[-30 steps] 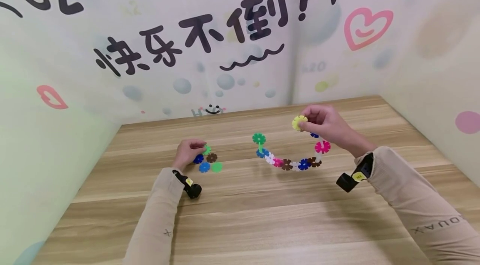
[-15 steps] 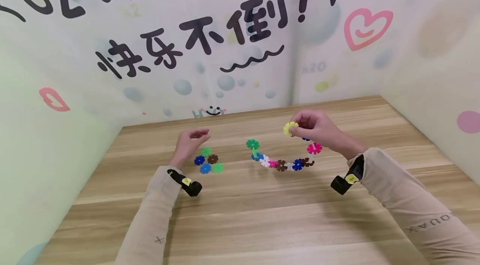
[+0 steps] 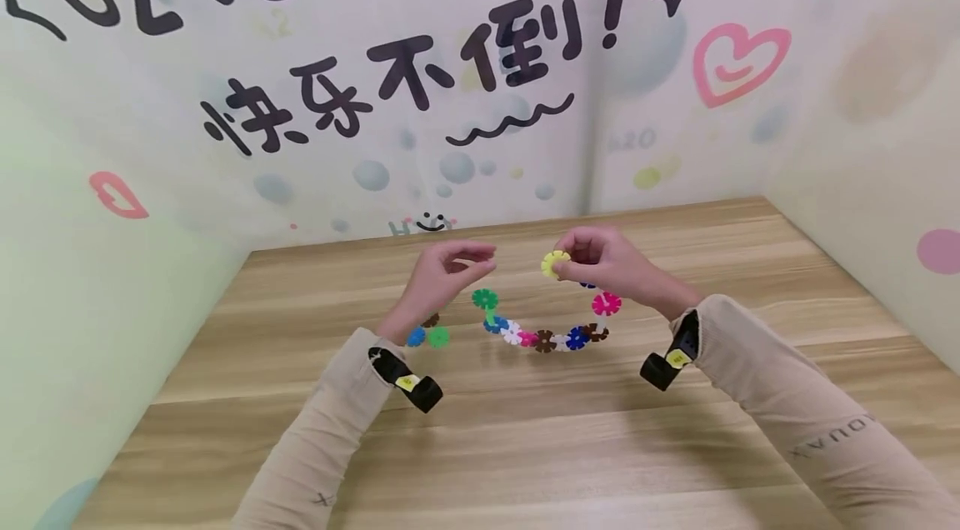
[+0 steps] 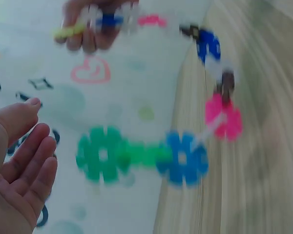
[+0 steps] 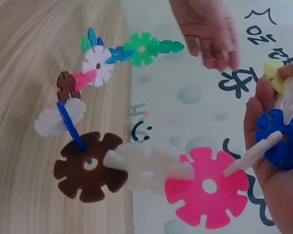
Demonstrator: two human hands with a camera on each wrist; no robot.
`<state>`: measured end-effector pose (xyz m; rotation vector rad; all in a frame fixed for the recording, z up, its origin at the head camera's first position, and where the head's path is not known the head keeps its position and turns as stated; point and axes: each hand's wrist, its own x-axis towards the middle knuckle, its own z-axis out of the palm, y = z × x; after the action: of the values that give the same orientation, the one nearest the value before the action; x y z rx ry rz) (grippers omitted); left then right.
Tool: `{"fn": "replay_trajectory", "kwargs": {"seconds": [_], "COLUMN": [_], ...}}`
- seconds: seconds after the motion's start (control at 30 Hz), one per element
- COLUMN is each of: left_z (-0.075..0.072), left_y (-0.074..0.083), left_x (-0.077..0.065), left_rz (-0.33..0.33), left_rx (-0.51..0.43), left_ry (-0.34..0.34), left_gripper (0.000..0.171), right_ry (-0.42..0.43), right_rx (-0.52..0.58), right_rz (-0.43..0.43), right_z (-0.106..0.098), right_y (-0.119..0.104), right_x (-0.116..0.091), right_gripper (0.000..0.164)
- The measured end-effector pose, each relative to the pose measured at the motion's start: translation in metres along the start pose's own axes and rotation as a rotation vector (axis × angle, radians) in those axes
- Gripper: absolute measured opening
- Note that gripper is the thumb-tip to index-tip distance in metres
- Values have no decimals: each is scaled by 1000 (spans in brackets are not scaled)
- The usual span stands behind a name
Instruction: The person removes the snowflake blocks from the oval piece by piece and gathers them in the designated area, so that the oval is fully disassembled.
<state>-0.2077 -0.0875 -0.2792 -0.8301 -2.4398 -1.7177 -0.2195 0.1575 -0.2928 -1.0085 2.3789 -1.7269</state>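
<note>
My right hand (image 3: 611, 262) pinches a yellow snowflake disc (image 3: 554, 264) between thumb and fingers. This disc is one end of a chain of interlocking plastic snowflake discs, with a pink disc (image 5: 208, 187), a brown disc (image 5: 91, 165) and white and blue ones among its links. The chain sags in a curve, and its other end, a green disc (image 3: 484, 299), hangs near my left hand (image 3: 444, 276). In the left wrist view this left hand holds nothing, its fingers loosely bent and apart from the green disc (image 4: 102, 154).
Loose snowflake discs lie on the wooden table (image 3: 480, 447) below my left forearm, among them a light green disc (image 3: 438, 337) and a blue disc (image 3: 416, 337); the forearm hides others. A printed cloth wall (image 3: 525, 180) rises behind the table.
My left hand has left the loose light green disc, lifted, and moved right to near the chain's green end. My right hand has carried the chain to the left.
</note>
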Motion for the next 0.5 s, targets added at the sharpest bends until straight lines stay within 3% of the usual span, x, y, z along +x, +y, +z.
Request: {"fn": "replay_trajectory", "kwargs": {"seconds": [0.27,0.5], "left_z": [23,31], "left_y": [18,19], "left_x": [2,0], "left_rz": [64,56], "left_rx": [-69,-105], "left_ry": [-105,-62], "left_gripper": [22,17], "right_ry": [-74,-73], "right_rx": [-11,-12], "right_rz": [-46,-52], "right_z": [12,16], "right_y": [-4,-1], "right_x": [9,11], "right_gripper": [4,4]}}
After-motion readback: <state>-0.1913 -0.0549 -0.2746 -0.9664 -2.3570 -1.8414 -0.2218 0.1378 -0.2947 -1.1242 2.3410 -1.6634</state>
